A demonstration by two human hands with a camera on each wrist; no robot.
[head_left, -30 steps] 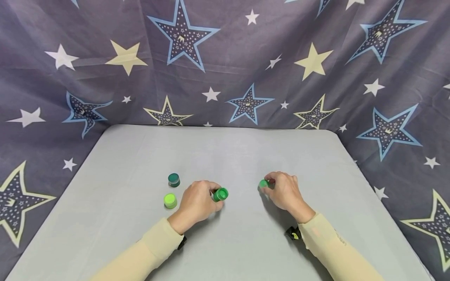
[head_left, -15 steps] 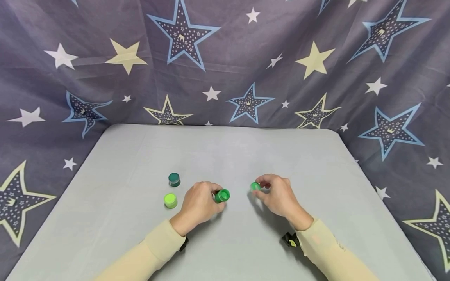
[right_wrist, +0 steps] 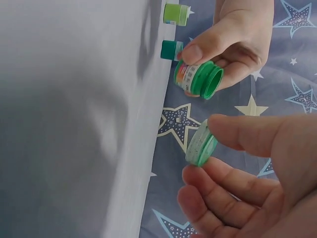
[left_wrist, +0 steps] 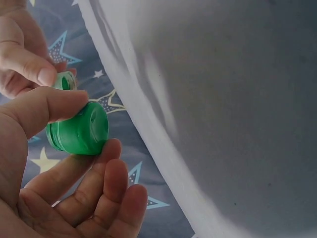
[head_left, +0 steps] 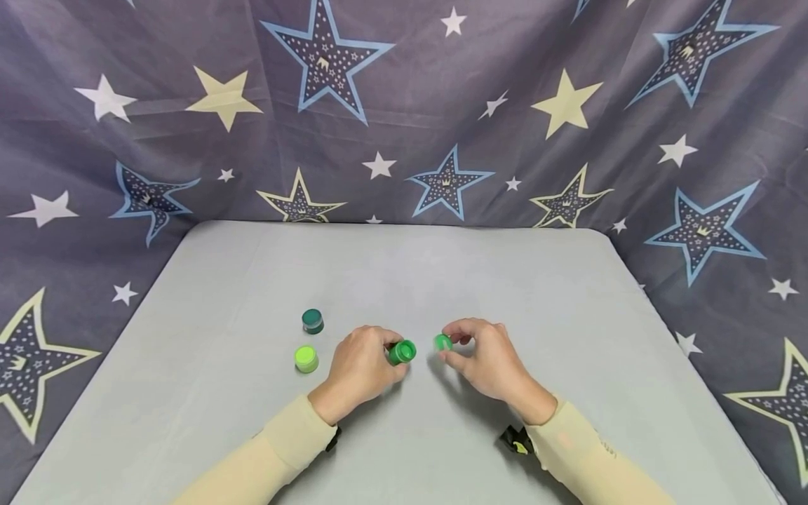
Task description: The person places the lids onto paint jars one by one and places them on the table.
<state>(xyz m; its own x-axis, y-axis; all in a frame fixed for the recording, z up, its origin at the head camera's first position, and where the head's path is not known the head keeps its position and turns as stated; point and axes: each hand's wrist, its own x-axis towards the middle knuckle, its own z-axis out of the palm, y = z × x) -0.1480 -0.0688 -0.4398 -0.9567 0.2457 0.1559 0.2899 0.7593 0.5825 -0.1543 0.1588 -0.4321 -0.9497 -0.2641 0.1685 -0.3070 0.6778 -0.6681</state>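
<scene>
My left hand (head_left: 361,366) grips a small green paint jar (head_left: 402,352) between thumb and fingers. Its uncovered mouth, with a threaded neck, tilts toward my right hand in the right wrist view, where a printed label shows on the jar's side (right_wrist: 190,75). My right hand (head_left: 495,361) pinches a round green lid (head_left: 443,342) by its edge. In the right wrist view the lid (right_wrist: 200,144) stands nearly on edge between thumb and fingertips. A short gap separates lid and jar, both held over the middle of the table.
Two lidded jars stand left of my left hand: a dark teal jar (head_left: 312,321) farther back and a lime green jar (head_left: 306,359) nearer. They rest on a pale cloth-covered table (head_left: 404,273). A star-patterned curtain (head_left: 404,91) encloses its back and sides.
My right hand has moved left with the lid, closing much of the distance to the jar. My left hand with the jar has shifted slightly right.
</scene>
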